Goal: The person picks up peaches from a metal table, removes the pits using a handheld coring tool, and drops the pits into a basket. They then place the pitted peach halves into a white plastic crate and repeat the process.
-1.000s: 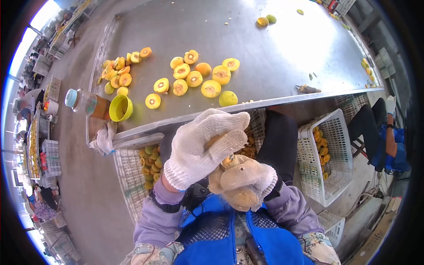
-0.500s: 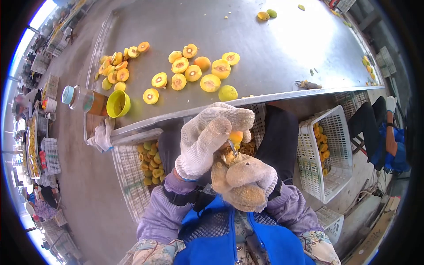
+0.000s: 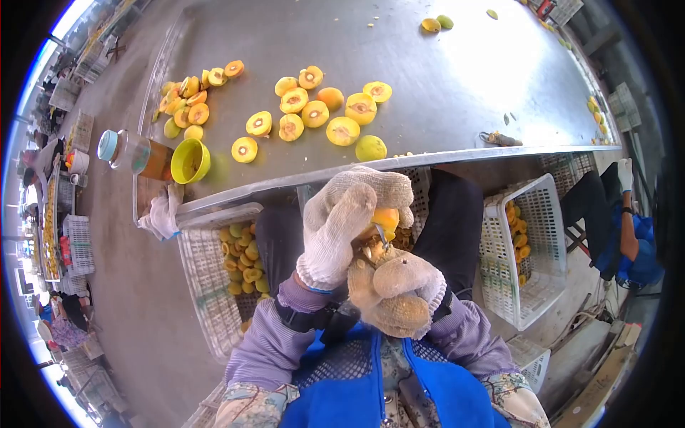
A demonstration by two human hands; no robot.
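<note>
My left hand [image 3: 349,214], in a whitish knit glove, has its fingers wrapped round a yellow-orange fruit half [image 3: 386,221] above my lap. Just below it, my right hand [image 3: 397,291], in a stained glove, is closed on a small metal tool [image 3: 385,239], whose curved tip is at the fruit. The tool's handle is hidden in the glove. Bits of yellowish pulp show by the tip. Beyond my hands, halved fruits [image 3: 315,114] lie cut side up on the metal table [image 3: 428,93], with a green-yellow fruit [image 3: 370,148] near its edge.
A lime-green cup [image 3: 190,160] and a lidded jar [image 3: 143,156] stand at the table's left corner, above a cloth glove [image 3: 163,212]. White crates of fruit stand left [image 3: 207,299] and right [image 3: 528,285] of my legs. A co-worker's arm [image 3: 628,228] shows at far right.
Both hands have shifted slightly to the right in view, still holding the fruit and the tool. More of the fruit half shows between the gloves.
</note>
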